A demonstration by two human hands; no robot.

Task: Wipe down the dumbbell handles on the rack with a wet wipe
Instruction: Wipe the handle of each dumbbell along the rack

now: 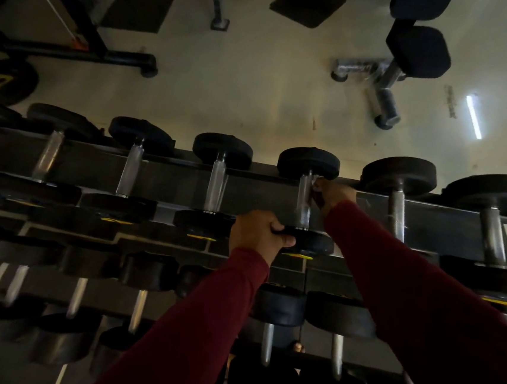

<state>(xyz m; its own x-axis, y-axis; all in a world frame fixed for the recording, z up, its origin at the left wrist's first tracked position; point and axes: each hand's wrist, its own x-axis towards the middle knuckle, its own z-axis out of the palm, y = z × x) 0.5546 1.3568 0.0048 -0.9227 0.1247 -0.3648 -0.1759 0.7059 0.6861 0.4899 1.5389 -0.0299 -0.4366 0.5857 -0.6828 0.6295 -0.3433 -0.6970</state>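
A dark rack point(173, 178) holds a row of black dumbbells with metal handles on its top shelf. My left hand point(259, 234) grips the near head point(306, 241) of one dumbbell. My right hand point(332, 194) pinches a small white wet wipe point(314, 183) against the upper right side of that dumbbell's knurled handle point(304, 201), just below its far head point(309, 163). Both arms wear dark red sleeves. Most of the wipe is hidden by my fingers.
Neighbouring dumbbells lie left point(217, 182) and right point(397, 212) of the held one. A lower shelf carries smaller dumbbells point(278, 305). Beyond the rack on the pale floor stand a bench point(414, 52), a black machine frame point(74, 44) and a weight plate point(6, 78).
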